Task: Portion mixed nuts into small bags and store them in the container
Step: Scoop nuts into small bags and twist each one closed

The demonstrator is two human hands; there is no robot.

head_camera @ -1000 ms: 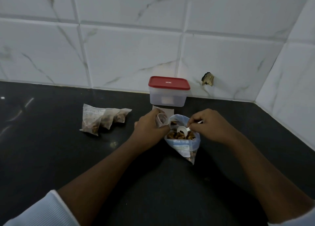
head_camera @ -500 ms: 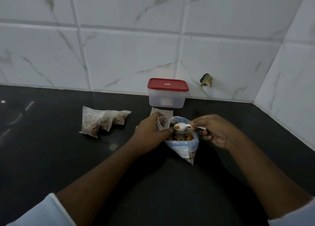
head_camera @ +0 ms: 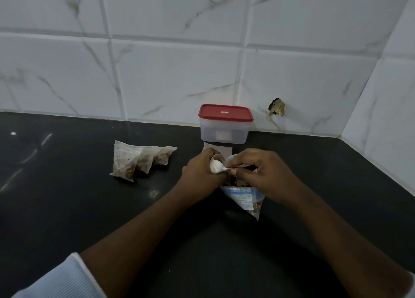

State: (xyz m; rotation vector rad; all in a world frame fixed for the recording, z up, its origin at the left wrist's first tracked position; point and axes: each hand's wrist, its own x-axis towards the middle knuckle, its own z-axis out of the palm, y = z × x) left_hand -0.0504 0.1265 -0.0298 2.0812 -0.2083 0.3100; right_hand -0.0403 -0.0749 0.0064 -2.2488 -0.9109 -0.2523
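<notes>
- Head view, single frame, dim light. Work surface: black countertop (head_camera: 67, 207) in a corner of white marble-pattern wall tiles (head_camera: 175, 77).
- Left hand (head_camera: 201, 170): fingers curled round the mouth of a small bag (head_camera: 215, 157), which it holds upright just above the counter. The lower part of this bag is hidden behind the hand.
- Right hand (head_camera: 265, 174): thumb and fingertips pinch the handle of a white spoon (head_camera: 221, 167). The spoon bowl lies at or in the small bag's mouth; what it carries cannot be made out.
- Both hands are close together, nearly touching at the spoon.
- Large nut bag (head_camera: 244, 196): clear with a pale blue printed label, lying on the counter under and in front of the right hand, top open, brown nuts visible inside.
- Filled small bags (head_camera: 139, 160): three, overlapping in a row on the counter, well to the left of the hands.
- Container (head_camera: 224, 133): translucent box, red lid (head_camera: 225, 112) closed, standing against the wall directly behind the hands. Contents not discernible.
- Pale flat item (head_camera: 221, 149) lies on the counter just in front of the container; identity unclear.
- Chipped dark hole (head_camera: 276, 107) in the tile to the right of the container.
- Light ribbed sleeve (head_camera: 56, 279) pushed up on the left forearm.
</notes>
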